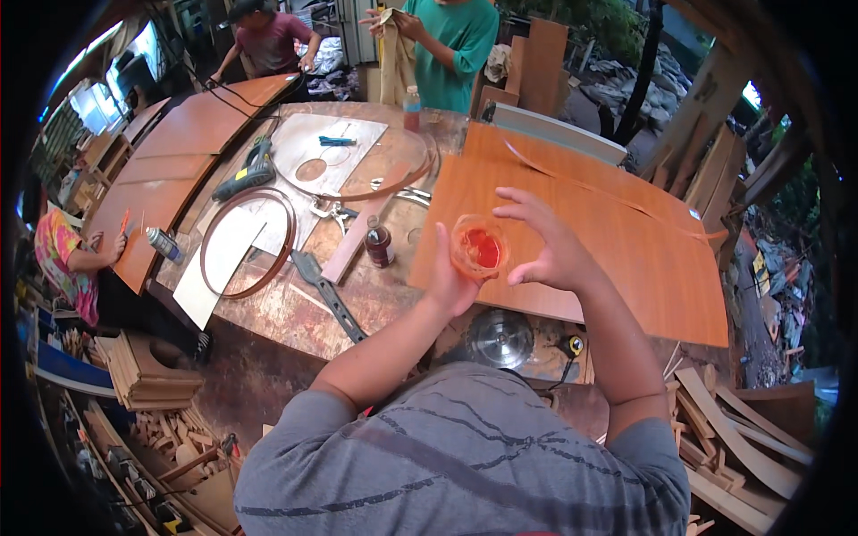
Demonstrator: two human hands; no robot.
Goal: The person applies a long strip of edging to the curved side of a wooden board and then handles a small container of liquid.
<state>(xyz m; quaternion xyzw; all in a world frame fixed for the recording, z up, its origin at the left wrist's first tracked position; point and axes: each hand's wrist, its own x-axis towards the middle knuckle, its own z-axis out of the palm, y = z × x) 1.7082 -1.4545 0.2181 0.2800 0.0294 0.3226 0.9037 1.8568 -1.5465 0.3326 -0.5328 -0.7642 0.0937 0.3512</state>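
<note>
In front of my chest, my left hand (pixel 454 288) is closed around the side of a small translucent cup (pixel 480 247) with red-orange stuff inside. The cup's rim looks smeared. Just to its right, my right hand (pixel 552 241) is raised with thumb and fingers spread, apart from the cup and empty. Below both hands lies a large orange-brown wood-grain panel (pixel 572 277). A thin curled brown edging strip (pixel 617 202) rests across its far part. Left of the cup, a dark bottle (pixel 379 247) stands on the worn worktable (pixel 268 308).
Brown hoops (pixel 248 243), a cordless drill (pixel 255 170), a clamp (pixel 332 213) and a dark bar (pixel 327 295) lie on the table's left. Close to me are a circular saw blade (pixel 500 339) and a tape measure (pixel 572 345). People (pixel 451 49) stand beyond and at left.
</note>
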